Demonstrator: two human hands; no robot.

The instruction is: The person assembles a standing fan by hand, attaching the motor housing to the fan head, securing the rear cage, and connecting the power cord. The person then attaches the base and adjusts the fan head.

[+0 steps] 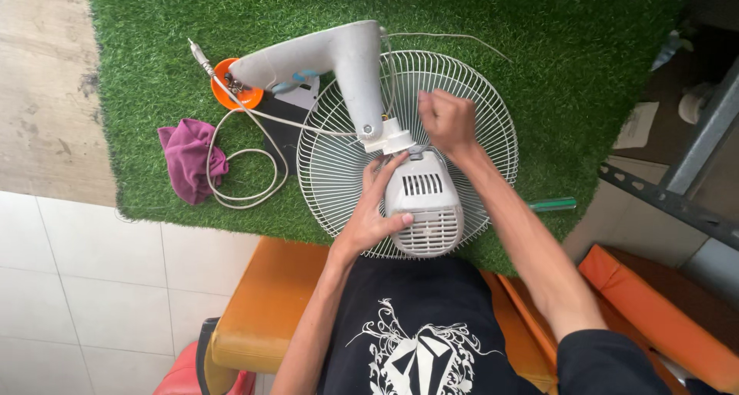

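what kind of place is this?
Probably an informal home or small repair corner, not a workshop bench: a dismantled white fan lies on artificial grass matting, beside floor tiles and an orange stool.

A green grass mat (585,48) covers the floor in soft daylight. White tiles (92,287) lie at the lower left, bare concrete (38,79) above them. An orange bench (265,302) stands below, a grey metal frame (677,199) at right.

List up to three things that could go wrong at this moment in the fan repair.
The left hand alone steadies the grey ribbed motor housing, so it might roll off the round white wire grille. The looped white power cord could snag the tilted white fan stand. The small orange bowl beside it might tip over.
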